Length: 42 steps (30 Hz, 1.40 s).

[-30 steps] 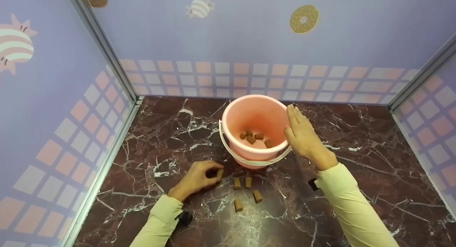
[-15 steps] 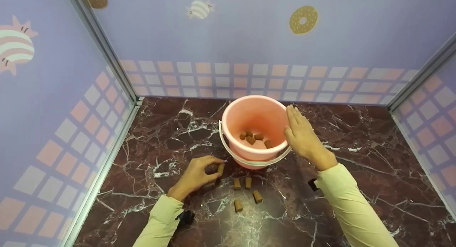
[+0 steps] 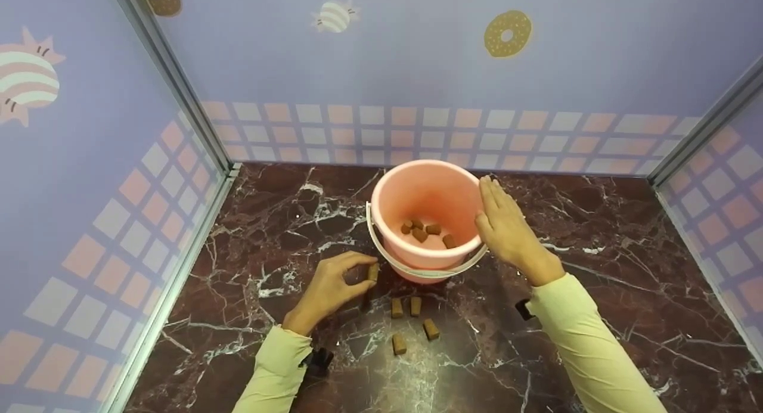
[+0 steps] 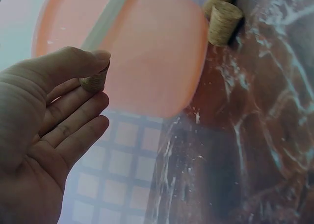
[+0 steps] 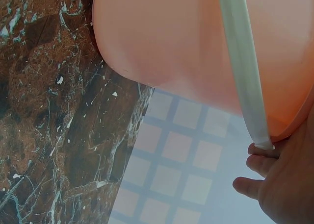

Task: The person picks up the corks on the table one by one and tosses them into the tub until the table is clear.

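My left hand (image 3: pixel 334 288) pinches a brown cork stopper (image 3: pixel 372 273) between thumb and fingers, just left of the bucket's base. In the left wrist view the cork (image 4: pixel 93 82) shows under the thumb tip, its upper end hidden. A pink bucket (image 3: pixel 432 255) stands upright with its white handle (image 3: pixel 426 273) lowered toward me; several corks (image 3: pixel 419 233) lie on its floor. The right hand (image 3: pixel 509 231) rests with straight fingers against the bucket's right rim. In the right wrist view its fingers (image 5: pixel 250 187) reach past the handle's end.
Several loose corks (image 3: pixel 415 306) lie on the dark marbled tabletop (image 3: pixel 286 234) in front of the bucket. Purple panels (image 3: pixel 417 55) with printed tiles rise at the back and both sides, joined by metal corner strips (image 3: pixel 179 79).
The left hand has moved slightly up and to the right with the cork, closer to the bucket. My right hand and the bucket have stayed in place.
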Each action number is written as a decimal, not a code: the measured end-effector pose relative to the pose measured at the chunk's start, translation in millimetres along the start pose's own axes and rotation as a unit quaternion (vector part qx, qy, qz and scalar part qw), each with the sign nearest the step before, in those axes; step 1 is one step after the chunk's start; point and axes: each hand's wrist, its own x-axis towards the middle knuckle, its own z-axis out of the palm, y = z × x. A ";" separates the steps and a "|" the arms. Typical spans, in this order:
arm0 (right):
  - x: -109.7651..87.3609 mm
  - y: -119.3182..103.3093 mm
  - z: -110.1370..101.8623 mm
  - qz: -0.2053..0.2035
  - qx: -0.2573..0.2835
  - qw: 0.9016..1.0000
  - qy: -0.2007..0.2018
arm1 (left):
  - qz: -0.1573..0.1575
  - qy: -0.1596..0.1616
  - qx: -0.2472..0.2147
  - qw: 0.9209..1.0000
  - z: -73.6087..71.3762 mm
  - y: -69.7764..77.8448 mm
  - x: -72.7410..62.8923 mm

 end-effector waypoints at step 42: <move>-1.0 -2.7 -2.6 0.010 -0.021 1.000 -0.016 | 0.076 0.083 -0.011 0.994 -24.3 49.0 45.1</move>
